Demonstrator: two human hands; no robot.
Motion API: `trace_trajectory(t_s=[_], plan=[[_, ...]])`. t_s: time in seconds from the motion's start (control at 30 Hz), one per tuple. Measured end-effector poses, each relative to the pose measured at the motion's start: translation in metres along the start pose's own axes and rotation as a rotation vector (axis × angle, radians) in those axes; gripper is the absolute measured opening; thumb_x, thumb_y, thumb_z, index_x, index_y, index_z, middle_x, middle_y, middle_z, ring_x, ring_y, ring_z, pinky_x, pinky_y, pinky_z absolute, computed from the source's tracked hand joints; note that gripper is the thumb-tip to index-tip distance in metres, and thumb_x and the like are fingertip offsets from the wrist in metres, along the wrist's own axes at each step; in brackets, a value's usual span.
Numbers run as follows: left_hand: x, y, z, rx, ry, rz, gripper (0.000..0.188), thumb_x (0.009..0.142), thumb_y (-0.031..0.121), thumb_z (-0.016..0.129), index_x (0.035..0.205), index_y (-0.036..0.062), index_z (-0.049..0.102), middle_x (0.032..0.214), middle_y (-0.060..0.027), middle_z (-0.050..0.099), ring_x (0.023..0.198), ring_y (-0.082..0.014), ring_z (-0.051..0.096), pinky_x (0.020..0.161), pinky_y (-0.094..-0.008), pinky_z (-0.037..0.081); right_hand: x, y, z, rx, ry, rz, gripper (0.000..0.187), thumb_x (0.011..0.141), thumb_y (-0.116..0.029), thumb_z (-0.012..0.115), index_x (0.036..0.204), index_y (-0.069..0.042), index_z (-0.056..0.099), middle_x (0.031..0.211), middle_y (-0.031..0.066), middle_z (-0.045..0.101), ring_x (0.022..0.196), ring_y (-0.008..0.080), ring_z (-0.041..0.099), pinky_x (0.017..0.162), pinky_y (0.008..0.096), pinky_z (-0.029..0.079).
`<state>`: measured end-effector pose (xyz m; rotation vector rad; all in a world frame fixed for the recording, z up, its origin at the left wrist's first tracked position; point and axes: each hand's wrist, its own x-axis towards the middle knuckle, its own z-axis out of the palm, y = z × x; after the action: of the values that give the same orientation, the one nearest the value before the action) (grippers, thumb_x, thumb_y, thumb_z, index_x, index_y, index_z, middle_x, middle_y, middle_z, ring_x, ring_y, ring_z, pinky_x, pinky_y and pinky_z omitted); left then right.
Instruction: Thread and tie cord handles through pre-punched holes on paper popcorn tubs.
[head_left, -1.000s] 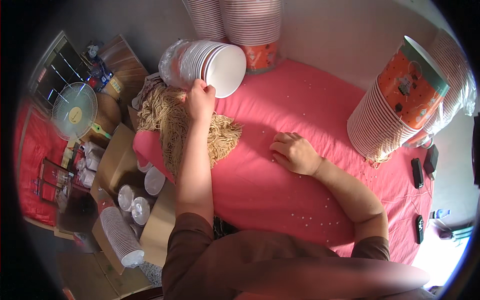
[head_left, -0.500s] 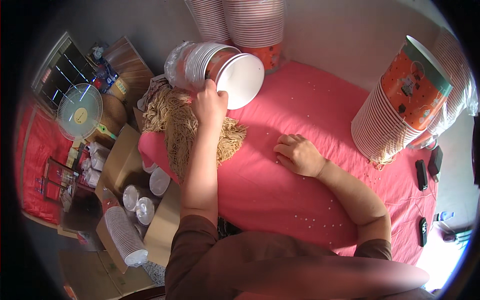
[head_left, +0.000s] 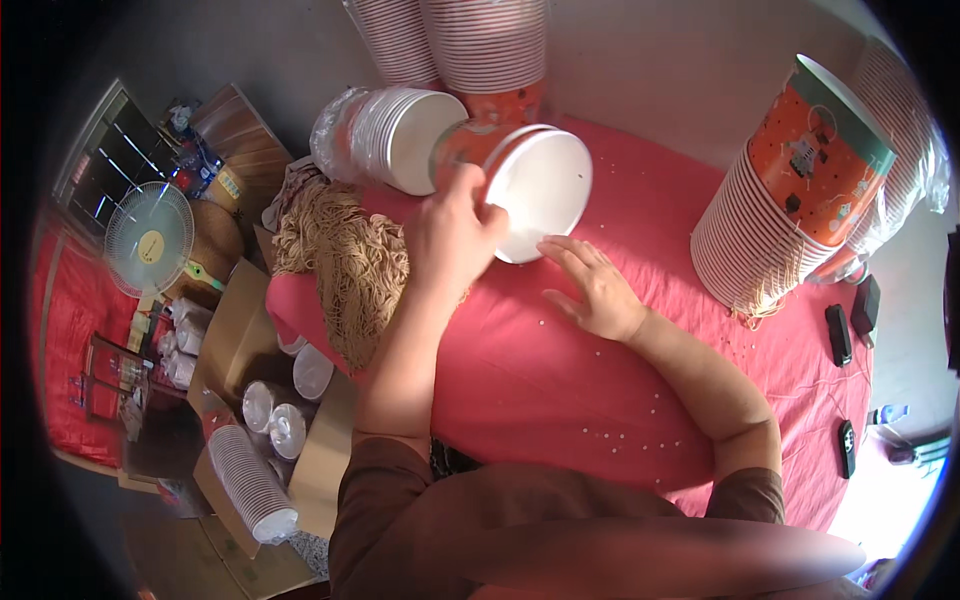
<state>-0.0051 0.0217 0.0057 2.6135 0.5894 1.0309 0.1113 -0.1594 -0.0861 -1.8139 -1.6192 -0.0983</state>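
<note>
My left hand (head_left: 455, 232) grips an orange-printed paper bucket (head_left: 548, 190) by its side. It lies tilted above the red cloth, its white inside facing me, and a second rim shows just behind the first. My right hand (head_left: 597, 292) is open, fingertips at the bucket's lower rim; whether they touch cannot be made out. Left of the bucket, a nested stack of white-lined buckets (head_left: 422, 143) lies on its side, partly in clear plastic. A heap of tan cords (head_left: 352, 275) rests beside my left forearm.
At the right stands a leaning bucket stack (head_left: 735, 235) with tan cords (head_left: 762, 300) hanging from it. Taller wrapped stacks (head_left: 485, 50) rise at the back. Small white dots and several black devices (head_left: 838, 335) lie on the cloth. A cardboard box (head_left: 322, 450) and fan (head_left: 150, 240) are left.
My left hand has pulled the bucket away from the plastic-wrapped stack, to the right and nearer. My right hand has opened from a loose curl and moved up to the bucket's rim.
</note>
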Motion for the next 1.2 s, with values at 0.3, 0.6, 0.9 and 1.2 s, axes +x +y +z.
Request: trace_trajectory(t_s=[0.3, 0.6, 0.9, 1.2], plan=[[-0.023, 0.020, 0.022, -0.475, -0.306, 0.170, 0.033, 0.080, 0.021, 0.080, 0.100, 0.0083, 0.057, 0.080, -0.0071, 0.066, 0.068, -0.0231, 0.067, 0.059, -0.0353, 0.053, 0.005, 0.003, -0.001, 0.311, 0.094, 0.015, 0.029, 0.087, -0.010, 0.070, 0.112, 0.000, 0.060, 0.099, 0.0195, 0.065, 0.094, 0.0386, 0.064, 0.084, 0.0456, 0.052], [-0.010, 0.004, 0.023, -0.039, -0.213, 0.495, 0.112, 0.060, 0.010, 0.089, 0.155, 0.0152, 0.030, 0.164, -0.0147, 0.016, 0.152, -0.0324, 0.019, 0.120, -0.0514, 0.025, 0.006, 0.000, 0.000, 0.332, 0.133, 0.052, 0.018, 0.086, -0.002, 0.068, 0.103, 0.000, 0.063, 0.090, 0.0213, 0.064, 0.082, 0.0400, 0.065, 0.071, 0.0451, 0.051], [0.005, -0.022, 0.032, 0.058, -0.084, 0.502, 0.120, 0.055, 0.005, 0.090, 0.156, 0.0162, 0.027, 0.162, -0.0123, 0.025, 0.150, -0.0312, 0.024, 0.122, -0.0545, 0.021, 0.008, 0.006, -0.005, 0.345, 0.242, 0.029, 0.020, 0.089, 0.003, 0.063, 0.109, 0.002, 0.065, 0.090, 0.0228, 0.065, 0.081, 0.0375, 0.067, 0.068, 0.0406, 0.051], [0.023, -0.080, 0.028, 0.104, -0.070, 0.406, 0.113, 0.059, 0.004, 0.089, 0.154, 0.0223, 0.030, 0.159, -0.0073, 0.033, 0.151, -0.0304, 0.021, 0.122, -0.0549, 0.023, 0.009, -0.005, -0.010, 0.400, 0.276, 0.085, 0.014, 0.092, 0.003, 0.061, 0.105, 0.001, 0.064, 0.081, 0.0198, 0.061, 0.064, 0.0259, 0.055, 0.061, 0.0350, 0.049]])
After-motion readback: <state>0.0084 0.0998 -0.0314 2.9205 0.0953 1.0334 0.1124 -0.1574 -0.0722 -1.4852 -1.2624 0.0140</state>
